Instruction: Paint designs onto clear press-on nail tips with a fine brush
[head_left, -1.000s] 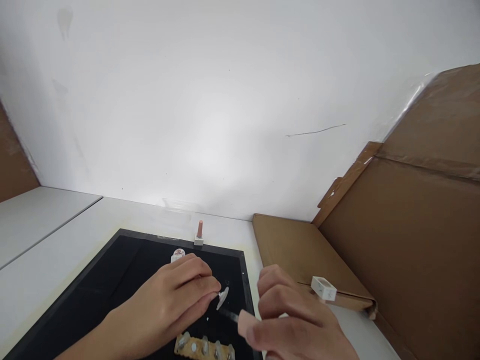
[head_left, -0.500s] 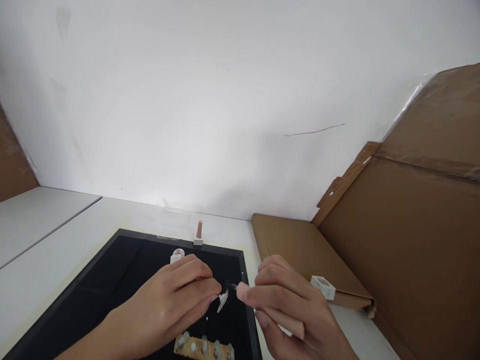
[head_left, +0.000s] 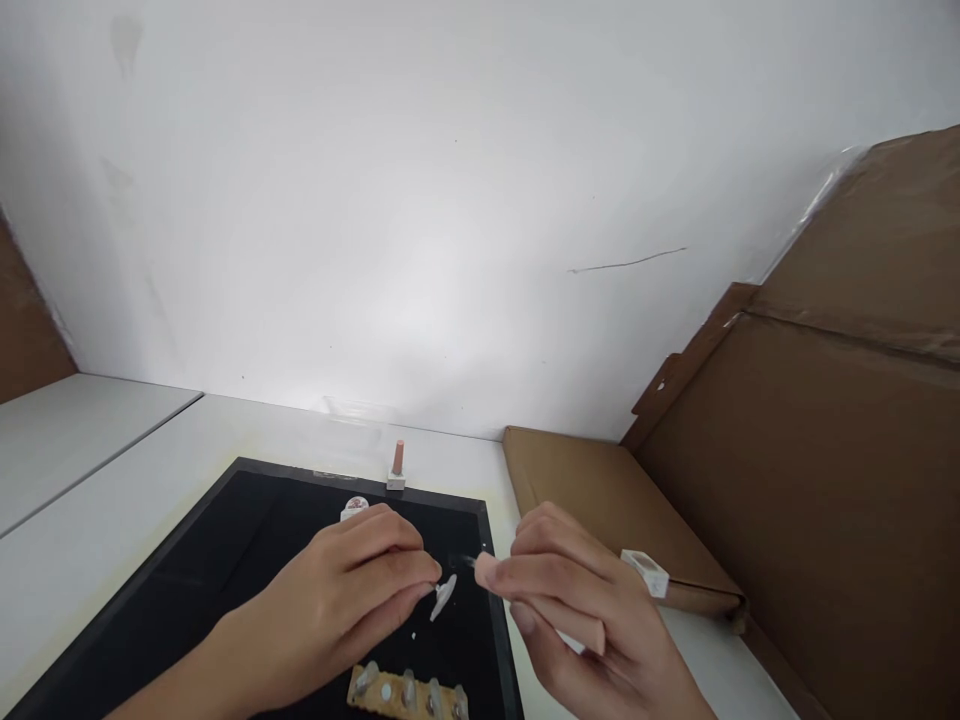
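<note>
Near the middle of the black board, my left hand (head_left: 360, 590) is closed, its thumb and fingertips pinching a small white piece (head_left: 444, 598), thin and curved like a false nail. Whatever part lies inside the pinch is hidden. My right hand (head_left: 577, 600) grips a polish brush by its long peach handle (head_left: 566, 620); the fine, blurred brush end (head_left: 465, 560) points left toward the white piece, with a gap between them. Below the left hand lies a yellowish strip (head_left: 397, 712) bearing several clear, nail-shaped pieces.
The black board (head_left: 247, 540) lies on a white table (head_left: 285, 420). At its far edge stands a white bottle with a peach cap (head_left: 397, 468). A small white container (head_left: 355, 508) is behind my left hand. A white block (head_left: 645, 573) rests by the flat cardboard (head_left: 592, 475) at right.
The white piece has turned slightly and shows its edge more plainly. The brush end has drawn back a little from it. Both hands keep their grips.
</note>
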